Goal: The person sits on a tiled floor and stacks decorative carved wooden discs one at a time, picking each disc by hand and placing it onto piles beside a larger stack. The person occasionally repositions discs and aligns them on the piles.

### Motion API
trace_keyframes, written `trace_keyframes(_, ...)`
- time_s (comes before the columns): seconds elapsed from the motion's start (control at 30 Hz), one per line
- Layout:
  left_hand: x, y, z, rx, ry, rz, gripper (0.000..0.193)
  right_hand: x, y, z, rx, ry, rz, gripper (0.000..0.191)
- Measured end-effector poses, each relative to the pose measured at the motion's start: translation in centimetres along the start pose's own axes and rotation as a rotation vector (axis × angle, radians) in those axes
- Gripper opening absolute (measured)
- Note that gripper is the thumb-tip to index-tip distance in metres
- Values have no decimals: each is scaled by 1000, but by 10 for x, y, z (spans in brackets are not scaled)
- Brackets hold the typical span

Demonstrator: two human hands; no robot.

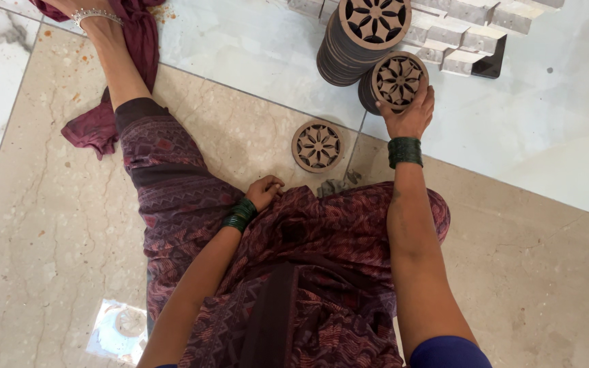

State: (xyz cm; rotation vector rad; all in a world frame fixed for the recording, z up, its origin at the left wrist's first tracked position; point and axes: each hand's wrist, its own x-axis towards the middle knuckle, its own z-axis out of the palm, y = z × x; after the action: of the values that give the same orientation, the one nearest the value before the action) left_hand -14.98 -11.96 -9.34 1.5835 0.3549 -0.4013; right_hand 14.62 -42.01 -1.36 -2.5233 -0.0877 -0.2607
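Right hand point(414, 112) at disc stack point(393, 83) edge

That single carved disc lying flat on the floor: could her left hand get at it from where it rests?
Probably yes. The left hand rests closed on her lap, and the single disc lies just beyond it on bare floor, nothing between. The right hand is busy at the small stack.

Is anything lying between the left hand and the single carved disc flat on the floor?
Nothing visible does. The left hand rests closed on the lap, and only bare floor separates it from the single carved disc. The right hand is farther off, gripping the smaller stack of discs.
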Motion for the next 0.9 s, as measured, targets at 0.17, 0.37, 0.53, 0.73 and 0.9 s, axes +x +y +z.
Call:
trace_keyframes(0.17,0,0,0,7,-4,-35,22,-1,1,-1,35,-28,23,126)
trace_keyframes(0.37,0,1,0,-10,-11,-17,22,0,2,-1,49,-37,10,128)
trace_keyframes(0.53,-1,1,0,-24,-17,-32,22,-1,3,0,49,-16,-15,127)
trace_keyframes(0.73,0,-1,0,-41,-16,-9,21,-1,2,1,43,-19,0,126)
trace_keyframes(0.9,0,-2,0,-36,-5,3,21,0,1,1,45,-14,4,127)
